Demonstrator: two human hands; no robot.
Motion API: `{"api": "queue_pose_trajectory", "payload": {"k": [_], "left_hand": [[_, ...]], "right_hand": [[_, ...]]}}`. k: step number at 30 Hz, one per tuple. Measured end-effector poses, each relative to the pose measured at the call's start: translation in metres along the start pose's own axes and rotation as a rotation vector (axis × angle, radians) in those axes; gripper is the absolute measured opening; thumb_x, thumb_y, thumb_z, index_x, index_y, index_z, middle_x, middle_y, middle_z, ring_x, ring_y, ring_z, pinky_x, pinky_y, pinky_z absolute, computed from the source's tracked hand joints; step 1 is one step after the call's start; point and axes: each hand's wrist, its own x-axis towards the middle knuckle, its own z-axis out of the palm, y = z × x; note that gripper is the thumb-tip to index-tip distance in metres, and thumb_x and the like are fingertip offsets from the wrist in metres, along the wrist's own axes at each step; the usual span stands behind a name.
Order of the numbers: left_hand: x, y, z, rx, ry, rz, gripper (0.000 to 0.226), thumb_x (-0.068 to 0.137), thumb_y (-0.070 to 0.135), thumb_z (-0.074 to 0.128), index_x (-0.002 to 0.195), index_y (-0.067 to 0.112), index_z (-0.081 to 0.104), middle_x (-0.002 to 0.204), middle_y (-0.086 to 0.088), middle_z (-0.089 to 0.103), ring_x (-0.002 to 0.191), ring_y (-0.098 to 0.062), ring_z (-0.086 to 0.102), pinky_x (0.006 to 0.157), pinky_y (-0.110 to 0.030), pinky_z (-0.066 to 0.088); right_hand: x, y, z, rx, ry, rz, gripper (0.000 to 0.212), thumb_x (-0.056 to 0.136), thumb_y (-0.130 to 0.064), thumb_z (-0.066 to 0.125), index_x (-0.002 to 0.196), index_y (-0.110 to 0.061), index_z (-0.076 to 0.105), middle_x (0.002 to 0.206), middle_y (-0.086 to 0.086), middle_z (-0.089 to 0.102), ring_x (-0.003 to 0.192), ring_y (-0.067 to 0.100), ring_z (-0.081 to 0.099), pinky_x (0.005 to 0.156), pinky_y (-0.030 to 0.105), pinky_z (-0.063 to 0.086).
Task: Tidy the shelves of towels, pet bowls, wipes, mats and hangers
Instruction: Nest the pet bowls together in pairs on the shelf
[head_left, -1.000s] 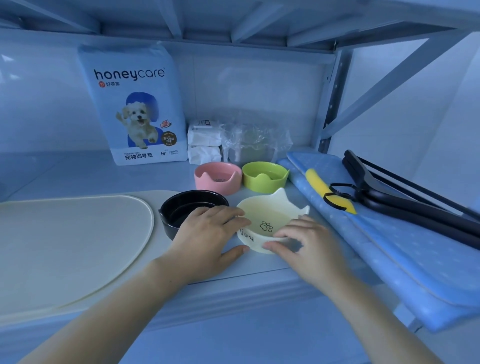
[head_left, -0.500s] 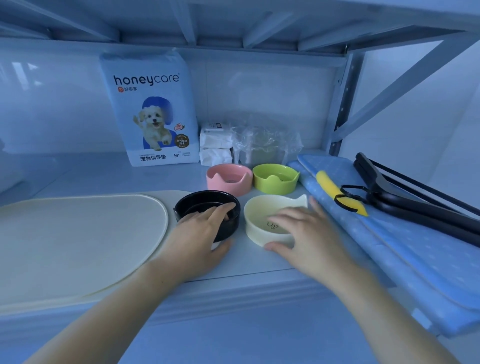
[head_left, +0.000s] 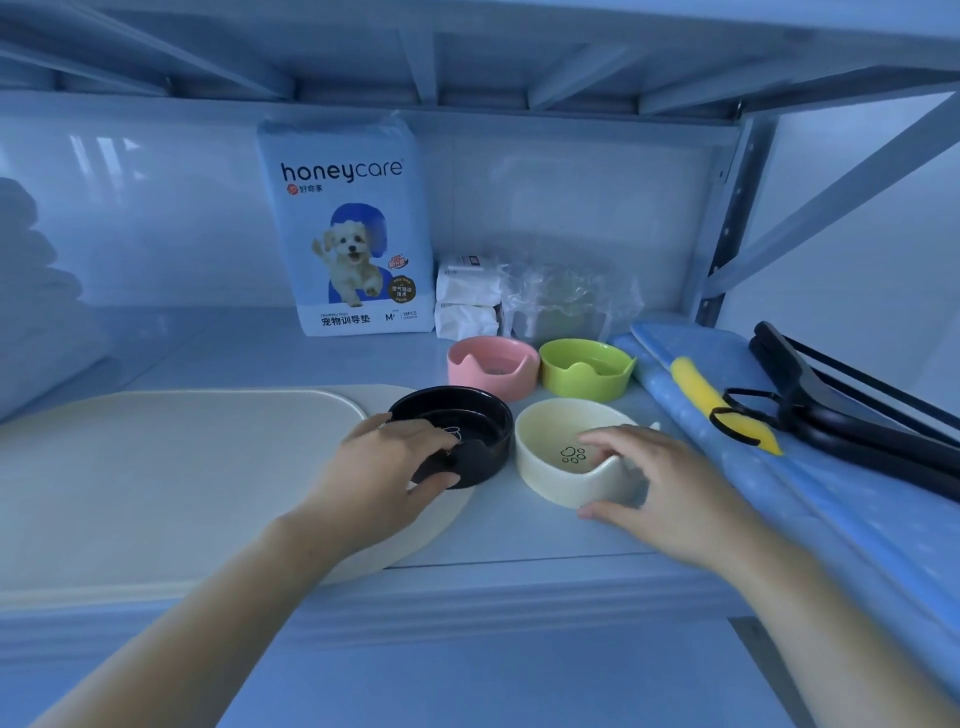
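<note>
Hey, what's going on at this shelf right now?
A person is tidying pet bowls on a shelf. Their left grip holds the black bowl at the right edge of the mat. Their right grip holds the cream bowl beside it. The pink bowl and green bowl sit side by side just behind. Both held bowls rest on the shelf, not lifted.
</note>
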Motion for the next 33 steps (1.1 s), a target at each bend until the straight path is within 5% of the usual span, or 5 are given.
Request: {"api": "queue_pose_trajectory", "payload": {"k": [9,13,18,26,33], "left_hand": [[0.004,0.002,0.003,-0.010,0.004,0.056,0.019,0.081,0.040,0.046,0.080,0.026,0.059,0.066,0.014,0.058,0.063,-0.017,0.056,0.063,-0.032,0.052],[0.008,-0.001,-0.001,-0.038,0.024,0.040,0.025,0.079,0.042,0.051,0.091,0.026,0.066,0.086,0.016,0.066,0.083,-0.012,0.059,0.091,-0.040,0.046],[0.014,0.000,-0.004,-0.121,-0.084,0.007,0.015,0.079,0.025,0.066,0.094,0.025,0.064,0.082,0.014,0.066,0.074,-0.018,0.058,0.063,-0.006,0.027],[0.014,0.001,-0.001,-0.132,-0.022,0.046,0.022,0.076,0.031,0.059,0.094,0.022,0.065,0.080,0.013,0.066,0.069,-0.014,0.055,0.064,-0.030,0.047],[0.015,-0.003,-0.006,-0.181,-0.038,0.034,0.020,0.076,0.031,0.060,0.095,0.025,0.063,0.081,0.014,0.060,0.072,-0.017,0.053,0.064,-0.028,0.040]], "right_hand": [[0.000,-0.005,0.011,-0.212,0.086,-0.008,0.036,0.078,-0.039,0.070,0.109,-0.026,0.058,0.106,-0.015,0.061,0.101,0.014,0.055,0.077,0.026,0.041],[0.007,0.009,0.001,-0.276,0.147,-0.119,0.053,0.059,-0.049,0.078,0.105,-0.026,0.065,0.103,-0.012,0.064,0.096,0.016,0.059,0.086,0.022,0.035],[0.008,0.012,-0.011,-0.124,0.023,-0.021,0.034,0.064,-0.045,0.080,0.091,-0.034,0.063,0.090,-0.026,0.058,0.089,-0.003,0.043,0.075,0.012,0.036],[0.007,0.008,0.004,-0.074,0.092,-0.053,0.021,0.070,-0.035,0.079,0.079,-0.024,0.064,0.075,-0.024,0.057,0.085,0.003,0.042,0.071,0.022,0.040],[0.004,0.000,0.007,-0.083,0.123,-0.060,0.019,0.074,-0.035,0.074,0.077,-0.026,0.058,0.073,-0.024,0.053,0.083,0.003,0.045,0.068,0.029,0.043]]}}
